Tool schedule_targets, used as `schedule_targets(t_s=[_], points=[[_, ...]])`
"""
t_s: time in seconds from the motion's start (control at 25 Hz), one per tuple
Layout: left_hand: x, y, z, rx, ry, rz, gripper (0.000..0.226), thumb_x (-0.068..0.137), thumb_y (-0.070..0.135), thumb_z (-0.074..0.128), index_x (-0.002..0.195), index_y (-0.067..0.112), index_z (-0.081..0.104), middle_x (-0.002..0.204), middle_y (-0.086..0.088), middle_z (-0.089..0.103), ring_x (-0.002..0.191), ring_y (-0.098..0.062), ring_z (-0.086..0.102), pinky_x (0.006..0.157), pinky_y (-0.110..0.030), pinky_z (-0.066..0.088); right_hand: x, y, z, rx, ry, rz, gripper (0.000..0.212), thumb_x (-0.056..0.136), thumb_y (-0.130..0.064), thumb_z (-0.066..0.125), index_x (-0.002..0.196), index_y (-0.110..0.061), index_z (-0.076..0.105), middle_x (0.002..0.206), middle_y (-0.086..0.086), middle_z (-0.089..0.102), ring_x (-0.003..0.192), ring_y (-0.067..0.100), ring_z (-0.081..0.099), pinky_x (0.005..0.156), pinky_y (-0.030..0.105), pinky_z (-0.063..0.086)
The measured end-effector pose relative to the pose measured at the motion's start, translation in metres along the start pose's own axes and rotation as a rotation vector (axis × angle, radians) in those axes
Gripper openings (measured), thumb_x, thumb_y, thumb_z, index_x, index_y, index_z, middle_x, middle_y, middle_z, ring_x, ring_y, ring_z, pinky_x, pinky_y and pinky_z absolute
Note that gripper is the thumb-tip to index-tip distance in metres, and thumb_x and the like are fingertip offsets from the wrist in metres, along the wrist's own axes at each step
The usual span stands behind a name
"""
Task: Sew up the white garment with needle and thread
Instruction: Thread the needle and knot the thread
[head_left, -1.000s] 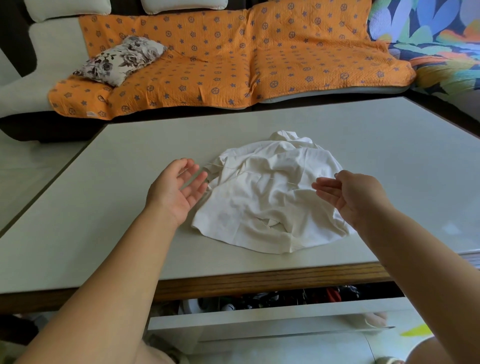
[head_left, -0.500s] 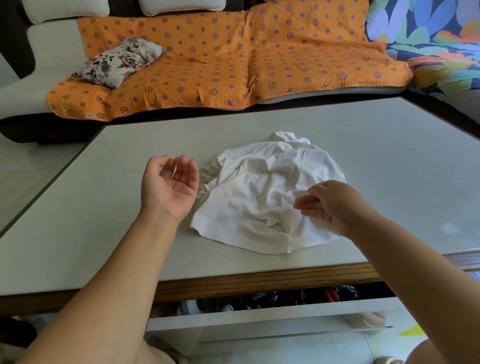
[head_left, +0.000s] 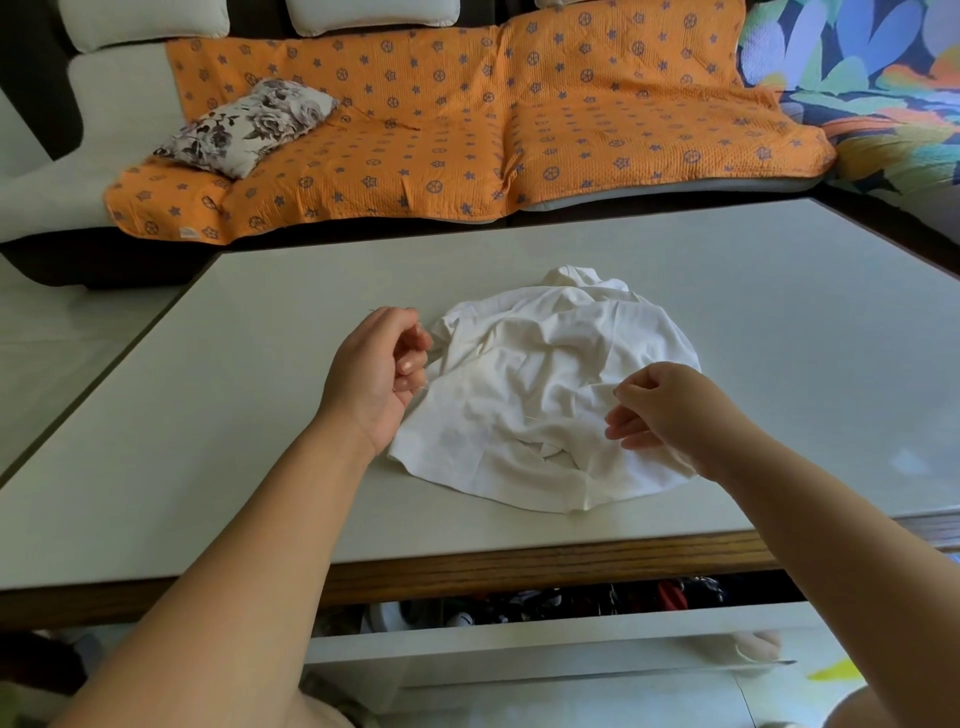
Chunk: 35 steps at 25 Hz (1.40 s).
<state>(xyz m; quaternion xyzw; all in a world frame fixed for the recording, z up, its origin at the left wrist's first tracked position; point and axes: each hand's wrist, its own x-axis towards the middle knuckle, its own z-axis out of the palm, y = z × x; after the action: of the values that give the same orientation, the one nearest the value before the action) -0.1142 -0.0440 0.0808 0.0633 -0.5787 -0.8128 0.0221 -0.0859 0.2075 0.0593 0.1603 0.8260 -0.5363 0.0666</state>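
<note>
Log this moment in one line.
left hand: curled beside white garment, hold unclear | right hand: pinched above garment, thread too fine to see | garment: crumpled on table

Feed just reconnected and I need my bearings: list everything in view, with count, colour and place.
white garment: 1, white, crumpled mid-table.
table: 1, pale top, wooden front edge, foreground.
drawer: 1, white, open under the table, dark clutter inside.
sofa cover: 1, orange with blue motifs, on the sofa behind the table.
pillow: 1, grey floral, on the cover's left end.
patterned fabric: 1, multicoloured, top right.
left hand: 1, fingers curled, at the garment's left edge; any hold unclear.
right hand: 1, fingers curled, over the garment's right side; any hold unclear.
</note>
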Motion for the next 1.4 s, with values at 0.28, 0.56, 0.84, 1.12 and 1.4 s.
schedule_targets(t_s=[0.28, 0.56, 0.84, 1.12, 1.4], points=[[-0.012, -0.008, 0.005, 0.398, -0.157, 0.143, 0.025, 0.088, 0.016, 0.061, 0.063, 0.014, 0.058, 0.064, -0.006, 0.049, 0.053, -0.013, 0.032, 0.051, -0.023, 0.03, -0.002, -0.008, -0.013, -0.542, 0.447, -0.333, 0.027, 0.096, -0.026, 0.057, 0.12, -0.016, 0.064, 0.121, 0.003, 0.058, 0.08, 0.019, 0.057, 0.075, 0.03, 0.042], [-0.03, -0.02, 0.025, 0.777, -0.299, 0.269, 0.017, 0.088, 0.015, 0.066, 0.074, 0.006, 0.064, 0.069, -0.012, 0.059, 0.059, -0.007, 0.045, 0.058, -0.018, 0.039, -0.037, -0.026, 0.032, -0.086, 0.008, -0.528, 0.007, 0.09, -0.031, 0.068, 0.087, -0.035, 0.073, 0.08, -0.017, 0.067, 0.065, -0.001, 0.064, 0.06, 0.009, 0.043], [-0.035, -0.027, 0.032, 0.909, -0.322, 0.364, 0.023, 0.083, 0.014, 0.069, 0.065, 0.008, 0.056, 0.053, 0.013, 0.042, 0.052, -0.004, 0.036, 0.053, -0.012, 0.032, -0.035, -0.021, 0.041, -0.207, 0.181, -0.705, 0.009, 0.087, -0.03, 0.072, 0.089, -0.024, 0.078, 0.086, -0.016, 0.064, 0.07, -0.001, 0.06, 0.066, 0.007, 0.044], [-0.034, -0.029, 0.035, 0.893, -0.347, 0.347, 0.024, 0.087, 0.021, 0.071, 0.07, 0.009, 0.06, 0.054, 0.013, 0.048, 0.053, -0.002, 0.041, 0.055, -0.011, 0.035, -0.037, -0.024, 0.041, -0.194, 0.14, -0.65, 0.007, 0.091, -0.021, 0.063, 0.084, -0.022, 0.065, 0.082, -0.014, 0.065, 0.074, 0.002, 0.063, 0.064, 0.013, 0.047], [-0.034, -0.026, 0.038, 0.485, -0.471, -0.053, 0.016, 0.095, 0.021, 0.061, 0.105, 0.015, 0.071, 0.09, -0.001, 0.073, 0.081, -0.011, 0.07, 0.077, -0.025, 0.058, -0.017, -0.041, 0.002, 0.86, -0.015, -0.055, 0.013, 0.101, -0.005, 0.04, 0.094, -0.006, 0.051, 0.079, 0.012, 0.069, 0.051, 0.014, 0.066, 0.043, 0.019, 0.045]])
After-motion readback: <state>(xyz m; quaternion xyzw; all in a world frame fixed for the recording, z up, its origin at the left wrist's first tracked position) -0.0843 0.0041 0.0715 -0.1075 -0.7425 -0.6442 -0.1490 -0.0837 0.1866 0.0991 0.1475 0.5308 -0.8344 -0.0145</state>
